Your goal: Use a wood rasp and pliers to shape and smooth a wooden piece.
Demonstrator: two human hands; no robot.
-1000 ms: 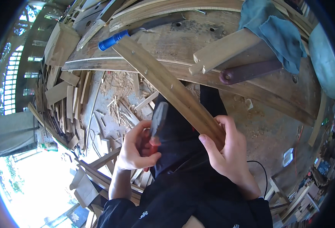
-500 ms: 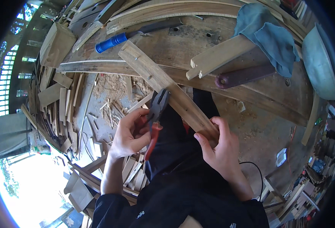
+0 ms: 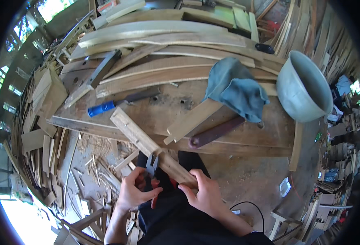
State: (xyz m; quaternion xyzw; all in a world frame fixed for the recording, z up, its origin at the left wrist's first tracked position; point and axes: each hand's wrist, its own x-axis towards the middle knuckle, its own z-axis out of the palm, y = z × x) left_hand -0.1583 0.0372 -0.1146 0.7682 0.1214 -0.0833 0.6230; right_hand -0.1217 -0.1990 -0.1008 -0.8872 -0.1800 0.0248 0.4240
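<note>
My right hand (image 3: pixel 204 192) grips the near end of a narrow wooden strip (image 3: pixel 163 160), fingers and thumb closed on its edges. The strip slants up and left, its far end reaching over the edge of the workbench (image 3: pixel 176 116). Small metal pieces like nails or screws (image 3: pixel 126 124) stick out of its face. My left hand (image 3: pixel 134 191) is closed around red-handled pliers (image 3: pixel 152 166). The pliers' jaws are at the strip's left edge, about midway along; I cannot tell whether they bite on anything.
On the bench lie a blue-handled tool with a dark blade (image 3: pixel 101 109), a blue-grey cloth (image 3: pixel 237 90) over a notched board (image 3: pixel 192 121), a dark reddish-brown bar (image 3: pixel 216 132) and curved wooden pieces (image 3: pixel 155 77). A grey bowl (image 3: pixel 300 94) stands at the right. Wood scraps (image 3: pixel 102 171) and shavings litter the floor.
The view has tilted up, showing more of the bench's far side and the whole bowl. Both hands keep their holds on the pliers and the strip; the pliers' jaws stay beside the strip.
</note>
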